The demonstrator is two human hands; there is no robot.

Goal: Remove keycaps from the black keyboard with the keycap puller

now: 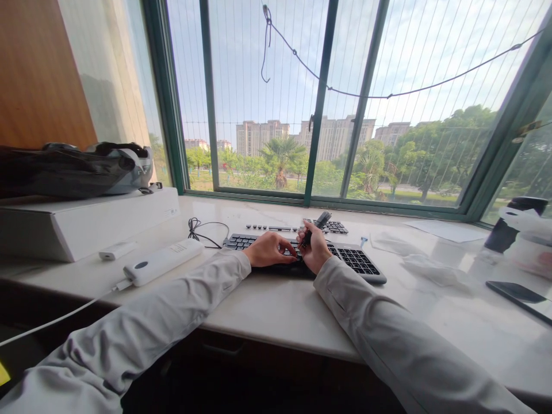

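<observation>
A black keyboard lies on the pale stone windowsill in front of me. My left hand rests on its keys, fingers curled and pinched toward the middle of the board. My right hand is closed around a small dark tool that sticks up and away from me, its lower end near my left fingertips. Several loose keycaps sit in a row behind the keyboard, beside a dark key block.
A white power bank with a cable and a small white device lie at the left, near a white box with a dark bag on top. A phone, a dark bottle and papers lie at the right.
</observation>
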